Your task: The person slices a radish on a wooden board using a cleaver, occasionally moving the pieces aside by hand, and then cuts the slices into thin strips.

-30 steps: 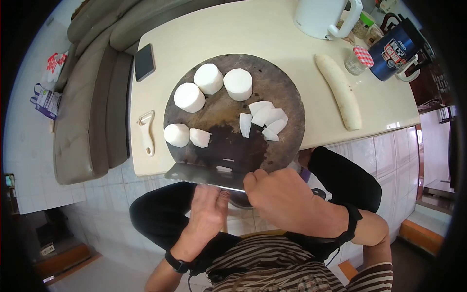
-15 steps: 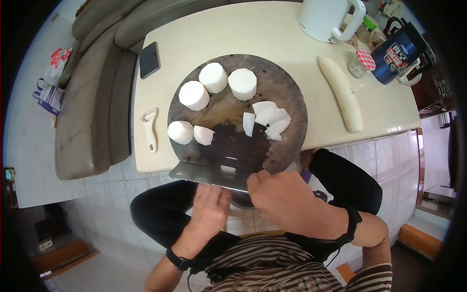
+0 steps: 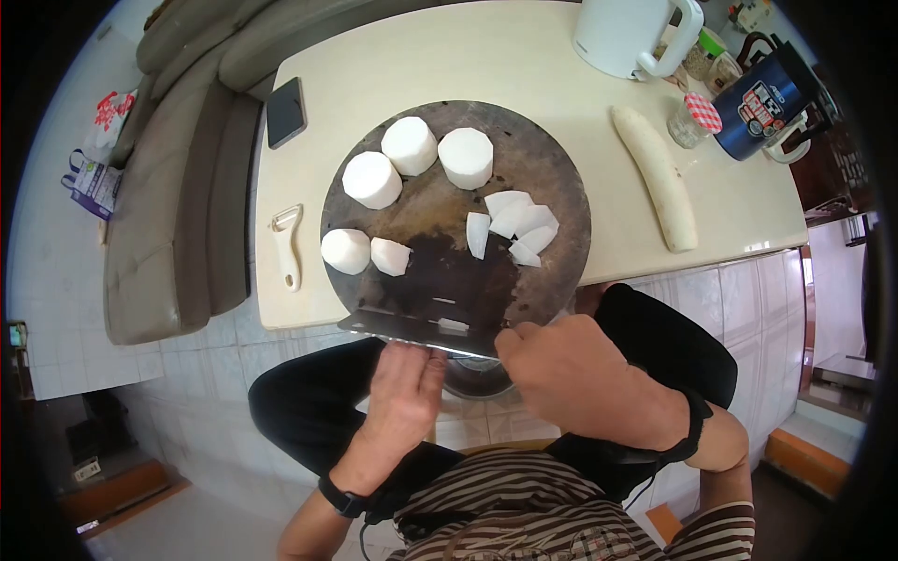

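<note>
My right hand point(image 3: 585, 379) is wrapped round the handle end of a cleaver point(image 3: 398, 327), its broad blade across the near edge of a round chopping board point(image 3: 547, 309). My left hand point(image 3: 404, 383) is closed, fingertips against the near side of the blade; whatever they hold, if anything, is hidden. Three thick white radish chunks point(image 3: 372, 180) stand at the back of the board. Two smaller radish pieces point(image 3: 345, 251) lie on the left. Several thin cut radish pieces point(image 3: 534, 224) are heaped on the right.
Right of the board lies a long whole white radish point(image 3: 657, 178). A peeler point(image 3: 287, 248) and phone point(image 3: 286, 112) are at left. A white kettle point(image 3: 622, 37), lidded jar point(image 3: 694, 122) and blue flask point(image 3: 765, 107) stand far right. Below the table edge shows a metal bowl point(image 3: 472, 378).
The cleaver and my right hand have shifted slightly right. More of the metal bowl below now shows. My left hand stays nearly in place, and the radish pieces on the board have not moved.
</note>
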Motion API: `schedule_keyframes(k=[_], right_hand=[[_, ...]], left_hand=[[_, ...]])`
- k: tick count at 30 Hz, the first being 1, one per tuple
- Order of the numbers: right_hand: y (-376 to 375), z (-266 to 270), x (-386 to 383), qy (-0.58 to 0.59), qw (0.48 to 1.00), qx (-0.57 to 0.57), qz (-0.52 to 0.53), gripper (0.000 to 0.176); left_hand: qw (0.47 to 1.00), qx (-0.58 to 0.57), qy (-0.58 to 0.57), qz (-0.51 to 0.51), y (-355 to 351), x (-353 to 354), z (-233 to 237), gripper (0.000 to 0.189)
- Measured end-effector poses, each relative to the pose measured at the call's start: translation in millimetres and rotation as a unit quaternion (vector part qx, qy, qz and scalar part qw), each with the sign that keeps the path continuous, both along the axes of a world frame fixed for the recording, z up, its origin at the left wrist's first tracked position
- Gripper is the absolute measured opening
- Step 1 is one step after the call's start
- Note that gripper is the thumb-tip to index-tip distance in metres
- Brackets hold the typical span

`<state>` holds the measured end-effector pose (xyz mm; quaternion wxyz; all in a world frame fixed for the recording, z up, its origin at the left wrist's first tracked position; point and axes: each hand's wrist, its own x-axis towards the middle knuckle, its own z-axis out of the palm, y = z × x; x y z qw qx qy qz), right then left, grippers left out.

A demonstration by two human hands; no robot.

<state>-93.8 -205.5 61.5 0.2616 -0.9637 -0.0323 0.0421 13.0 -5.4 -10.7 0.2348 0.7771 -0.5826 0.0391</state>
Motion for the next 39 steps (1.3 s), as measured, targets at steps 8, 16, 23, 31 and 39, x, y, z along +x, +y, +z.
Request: schedule_keyframes(k=[8, 16, 23, 31, 39], right_hand=[[-0.1, -3.7, 4.4, -0.038, 0.999, -0.024, -0.008, 0.01], [-6.7, 0.9, -1.9, -0.027, 1.0, -0.002, 0.01, 0.008], [4.0, -11.0, 10.7, -0.056, 0.998, 0.003, 0.002, 0.008], [-20.2, 4.0, 2.1, -0.061, 0.995, 0.038, -0.062, 0.01], [-31.6, 2.4, -1.2, -0.136, 0.978, 0.078, -0.14, 0.013]], left_hand=[[1.0, -0.015, -0.014, 0.002, -3.6, -0.4, 4.2, 0.025], [1.0, 0.011, 0.004, -0.001, 1.8, 0.3, 1.5, 0.03], [1.0, -0.001, -0.011, -0.001, -1.5, -1.9, 6.4, 0.023], [0.998, -0.045, 0.033, 0.042, -6.2, 6.1, 16.0, 0.036], [0.994, 0.062, 0.091, -0.01, -33.4, 19.1, 32.8, 0.039]])
